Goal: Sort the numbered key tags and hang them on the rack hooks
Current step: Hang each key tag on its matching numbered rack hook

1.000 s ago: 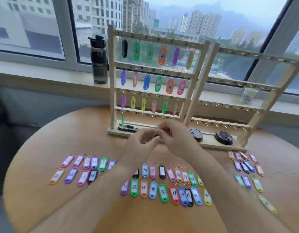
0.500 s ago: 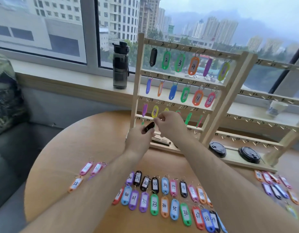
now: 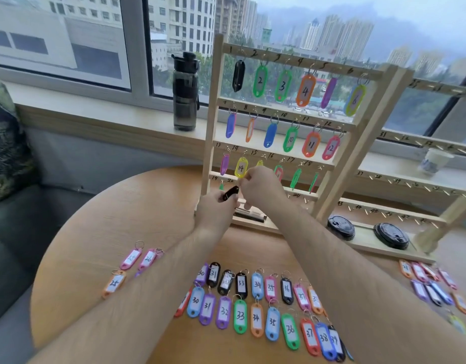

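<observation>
Hands: left hand [image 3: 216, 206] grips black key tag [image 3: 230, 193], right hand [image 3: 260, 186] pinches its upper end | Location: before rack [image 3: 216, 119], lower left | Obstructions: hands hide some lower hooks; forearms overlie table tags [image 3: 240, 315] | Surroundings: bottle [image 3: 185, 93] on sill, lids [image 3: 340, 227] right.

The black tag [image 3: 230, 193] in the grip of the left hand [image 3: 214, 210] hides its number; tags [image 3: 434, 292] at four o'clock seem too blurred to read.

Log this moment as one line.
left hand: holds black tag | right hand: pinches its ring end | rack: top three rows filled
</observation>
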